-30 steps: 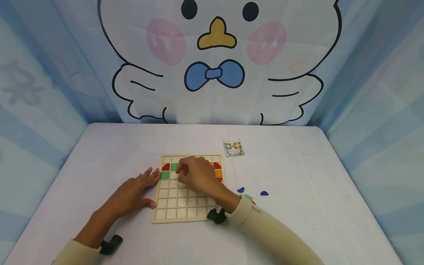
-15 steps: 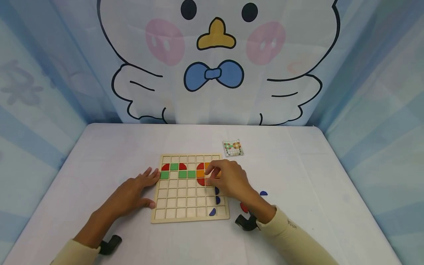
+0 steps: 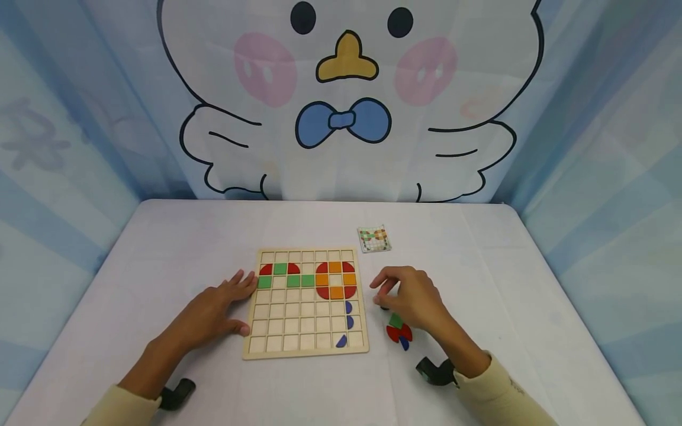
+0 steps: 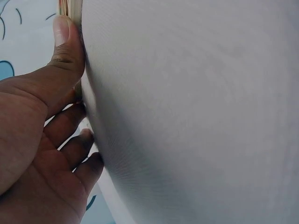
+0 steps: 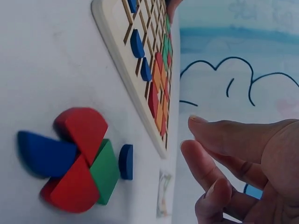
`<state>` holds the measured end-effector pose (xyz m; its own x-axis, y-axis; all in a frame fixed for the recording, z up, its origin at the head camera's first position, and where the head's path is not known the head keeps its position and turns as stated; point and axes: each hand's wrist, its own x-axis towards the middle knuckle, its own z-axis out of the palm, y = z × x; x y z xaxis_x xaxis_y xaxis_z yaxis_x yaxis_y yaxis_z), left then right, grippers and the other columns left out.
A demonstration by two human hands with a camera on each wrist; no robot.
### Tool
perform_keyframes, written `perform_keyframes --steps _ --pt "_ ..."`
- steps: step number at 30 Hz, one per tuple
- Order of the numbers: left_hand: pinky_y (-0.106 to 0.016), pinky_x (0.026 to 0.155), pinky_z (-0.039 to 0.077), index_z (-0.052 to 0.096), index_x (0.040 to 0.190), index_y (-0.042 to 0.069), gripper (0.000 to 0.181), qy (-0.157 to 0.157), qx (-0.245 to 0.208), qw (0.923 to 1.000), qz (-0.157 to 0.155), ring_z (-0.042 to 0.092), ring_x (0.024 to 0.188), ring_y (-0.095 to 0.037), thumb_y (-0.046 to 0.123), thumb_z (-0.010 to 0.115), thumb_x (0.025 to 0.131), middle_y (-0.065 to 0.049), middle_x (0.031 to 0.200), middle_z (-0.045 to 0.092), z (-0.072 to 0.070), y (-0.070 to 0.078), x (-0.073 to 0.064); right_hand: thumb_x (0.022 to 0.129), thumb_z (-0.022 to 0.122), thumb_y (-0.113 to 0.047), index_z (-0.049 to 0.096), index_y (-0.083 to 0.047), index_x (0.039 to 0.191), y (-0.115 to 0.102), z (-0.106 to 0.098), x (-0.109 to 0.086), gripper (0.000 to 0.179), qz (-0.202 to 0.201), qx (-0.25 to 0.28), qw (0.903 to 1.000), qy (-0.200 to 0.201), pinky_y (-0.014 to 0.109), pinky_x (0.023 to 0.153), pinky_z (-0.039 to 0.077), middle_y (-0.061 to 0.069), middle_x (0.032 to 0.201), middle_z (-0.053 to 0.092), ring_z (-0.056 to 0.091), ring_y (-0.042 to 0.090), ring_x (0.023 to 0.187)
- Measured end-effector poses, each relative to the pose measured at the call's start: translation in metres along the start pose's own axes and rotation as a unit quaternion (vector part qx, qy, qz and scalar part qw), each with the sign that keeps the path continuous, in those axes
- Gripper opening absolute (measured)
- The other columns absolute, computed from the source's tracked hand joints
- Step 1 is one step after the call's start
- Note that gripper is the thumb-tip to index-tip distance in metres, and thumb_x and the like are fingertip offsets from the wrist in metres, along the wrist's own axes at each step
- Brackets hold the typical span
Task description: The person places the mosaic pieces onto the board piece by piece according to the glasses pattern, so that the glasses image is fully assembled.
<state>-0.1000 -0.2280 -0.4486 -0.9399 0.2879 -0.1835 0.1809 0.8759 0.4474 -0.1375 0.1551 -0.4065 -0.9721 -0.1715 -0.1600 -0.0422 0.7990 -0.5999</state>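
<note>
A wooden grid board (image 3: 290, 343) lies on the table, with red quarter-circles, orange squares (image 3: 336, 293) and green squares (image 3: 308, 281) in its upper rows. Several blue pieces (image 3: 349, 322) sit along its right side. My left hand (image 3: 226, 302) rests at the board's left edge, thumb and fingers spread against it. Off the right edge, my right hand (image 3: 412, 296) hovers with thumb and forefinger slightly apart and nothing between them. Below it lie two red quarter-circles (image 5: 77, 186), a green square (image 5: 105, 172) and a blue piece (image 5: 46, 154). A blue half-disc (image 5: 126, 161) is close by.
A small pattern card (image 3: 374, 238) lies beyond the board's upper right corner. Behind the table hangs a curtain (image 3: 346, 171) with a cartoon figure on it. Black wrist cameras (image 3: 436, 373) hang by both sleeves.
My right hand has moved right, from over the left part of the board to over its right part, then off it. The red and orange pieces it covered now show. The left hand stays put.
</note>
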Motion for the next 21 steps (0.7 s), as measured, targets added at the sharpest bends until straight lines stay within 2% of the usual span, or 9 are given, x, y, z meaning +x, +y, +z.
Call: perform_keyframes --steps 10,16,21 --pt "-0.074 0.118 0.036 0.038 0.164 0.014 0.109 0.0 0.0 1.0 0.0 0.035 0.153 -0.057 0.039 0.093 0.074 -0.019 0.171 0.033 0.001 -0.001 0.0 0.085 0.089 -0.015 0.08 -0.022 0.1 0.034 -0.011 -0.016 0.019 0.024 -0.032 0.9992 0.004 0.031 0.061 0.046 -0.005 0.08 0.069 0.056 0.018 0.072" --pt "-0.074 0.118 0.037 0.038 0.164 0.014 0.109 0.0 0.002 1.0 -0.003 0.035 0.153 -0.057 0.04 0.094 0.073 -0.02 0.171 0.033 0.0 0.0 0.0 0.082 0.092 -0.017 0.078 -0.023 0.098 0.049 -0.013 -0.023 0.022 0.037 -0.052 0.9977 -0.02 0.031 0.066 0.047 -0.005 0.079 0.066 0.058 0.016 0.082" --pt "-0.073 0.118 0.037 0.039 0.164 0.014 0.11 0.001 0.005 1.0 -0.001 0.035 0.153 -0.056 0.04 0.094 0.073 -0.019 0.171 0.034 0.0 0.0 -0.001 0.078 0.095 -0.019 0.075 -0.024 0.091 0.055 -0.011 -0.027 0.024 0.036 -0.059 0.9969 -0.038 0.032 0.063 0.044 -0.006 0.075 0.064 0.057 0.015 0.075"
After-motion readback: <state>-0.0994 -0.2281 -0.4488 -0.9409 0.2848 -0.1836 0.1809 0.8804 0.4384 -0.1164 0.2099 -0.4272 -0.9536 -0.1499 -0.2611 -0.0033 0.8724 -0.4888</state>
